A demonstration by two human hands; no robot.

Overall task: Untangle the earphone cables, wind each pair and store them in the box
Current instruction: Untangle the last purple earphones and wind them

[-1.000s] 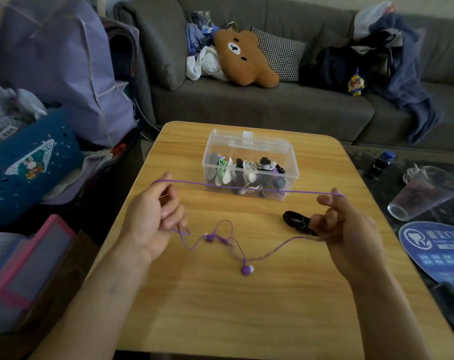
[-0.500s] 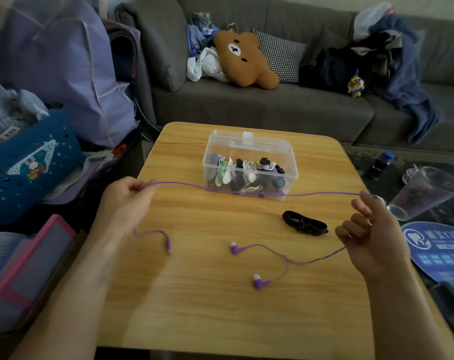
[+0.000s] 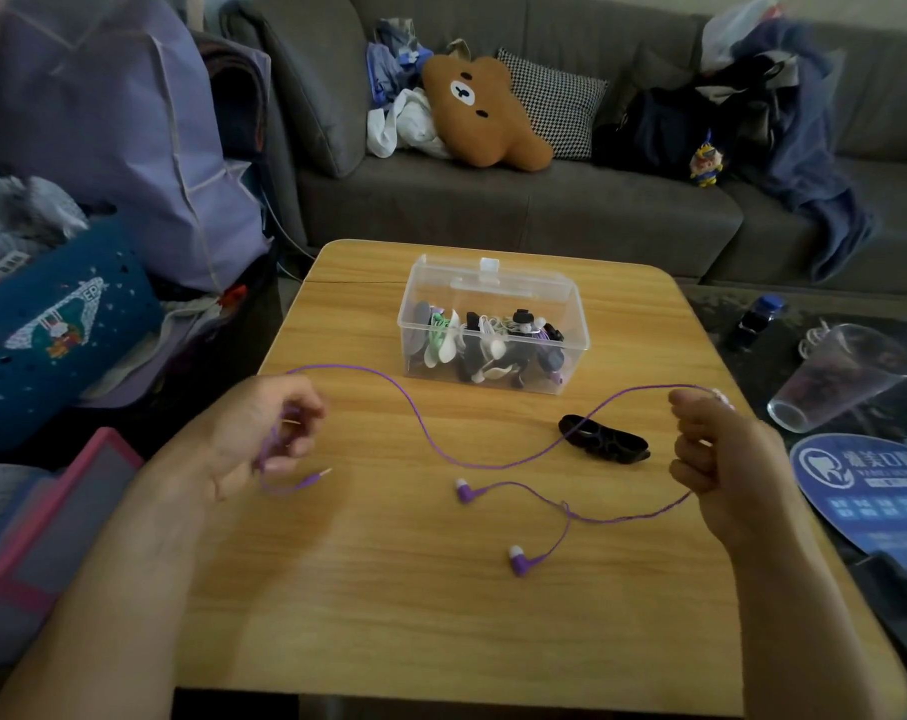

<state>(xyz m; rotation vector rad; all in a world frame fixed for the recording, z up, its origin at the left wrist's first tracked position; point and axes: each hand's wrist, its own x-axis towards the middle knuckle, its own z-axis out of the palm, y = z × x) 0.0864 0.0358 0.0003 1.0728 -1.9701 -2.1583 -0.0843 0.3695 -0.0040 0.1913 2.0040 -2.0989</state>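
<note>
A purple earphone cable [image 3: 430, 444] sags in a loose curve between my two hands over the wooden table [image 3: 441, 615]. My left hand [image 3: 264, 433] pinches the plug end, and the jack [image 3: 319, 475] dangles below it. My right hand [image 3: 721, 449] is closed on the cable near the split. Two purple earbuds [image 3: 466, 491] [image 3: 518, 559] lie on the table between my hands. The clear plastic box [image 3: 493, 330], its lid open behind it, stands at the table's far middle with several wound earphones inside.
A black clip-like object [image 3: 604, 439] lies right of centre, next to my right hand. A tipped plastic cup [image 3: 846, 376] and a blue fan [image 3: 867, 485] lie on the dark table to the right. Bags and a pink-edged item [image 3: 51, 511] crowd the left. A sofa runs behind.
The cable was stretched taut in front of the box; my hands have come closer together and it now hangs slack. The earbuds have shifted a little on the table.
</note>
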